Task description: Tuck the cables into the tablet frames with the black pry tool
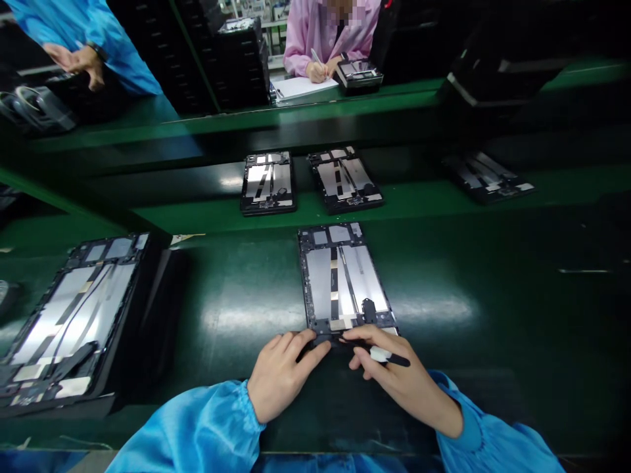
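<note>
An opened tablet [323, 282] lies on the green bench in front of me, its silvery inside and dark ribbon strips facing up. My left hand [283, 374] rests at its near edge, thumb and fingers apart, fingertips touching the black rim. My right hand [394, 374] is closed round slim black tweezers [397, 359] with a white patch on the handle. Their tip is at the tablet's near edge, mostly hidden by my fingers. A small black part [368, 310] sits on the tablet's lower right area, just above my right fingers.
At left, another opened tablet [73, 315] lies on a dark stack. More opened tablets [269, 182], [345, 177], [488, 176] lie along a ledge behind. Beyond it, a person in pink [305, 39] writes on paper [303, 87]; a blue-sleeved person [116, 46] stands upper left.
</note>
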The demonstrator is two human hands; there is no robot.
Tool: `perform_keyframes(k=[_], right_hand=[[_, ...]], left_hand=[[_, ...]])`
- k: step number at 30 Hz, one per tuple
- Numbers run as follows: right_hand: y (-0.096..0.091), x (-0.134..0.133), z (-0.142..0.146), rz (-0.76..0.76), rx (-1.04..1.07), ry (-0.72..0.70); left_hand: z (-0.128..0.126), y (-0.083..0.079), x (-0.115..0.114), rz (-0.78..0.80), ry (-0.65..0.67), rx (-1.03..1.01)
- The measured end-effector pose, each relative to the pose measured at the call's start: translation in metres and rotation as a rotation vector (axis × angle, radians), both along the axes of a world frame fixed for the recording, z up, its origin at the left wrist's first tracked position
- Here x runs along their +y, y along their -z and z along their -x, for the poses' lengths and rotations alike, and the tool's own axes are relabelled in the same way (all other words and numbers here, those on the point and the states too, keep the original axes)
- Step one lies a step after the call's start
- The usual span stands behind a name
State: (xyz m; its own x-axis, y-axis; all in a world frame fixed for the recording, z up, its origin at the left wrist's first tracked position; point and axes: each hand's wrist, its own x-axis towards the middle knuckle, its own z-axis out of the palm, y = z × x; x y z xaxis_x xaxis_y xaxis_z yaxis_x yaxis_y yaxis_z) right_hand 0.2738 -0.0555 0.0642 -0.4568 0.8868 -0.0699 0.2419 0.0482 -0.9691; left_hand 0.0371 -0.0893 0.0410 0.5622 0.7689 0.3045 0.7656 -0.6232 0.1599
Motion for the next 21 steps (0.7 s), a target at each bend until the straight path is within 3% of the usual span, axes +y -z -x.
perform_keyframes(k=[5, 14, 21], right_hand=[[0.002, 0.003, -0.003, -0.078, -0.055, -0.01], [0.012, 0.004, -0.023, -0.004, -0.073, 0.083], [0.006, 0.003, -0.007, -0.076, 0.026, -0.073]], left_hand=[[0.001, 0.0, 0.0, 0.004, 0.005, -0.002], [0.006, -0.002, 0.004, -0.072, 0.036, -0.018], [0.009, -0.004, 0.006, -0.092, 0.047, -0.093]])
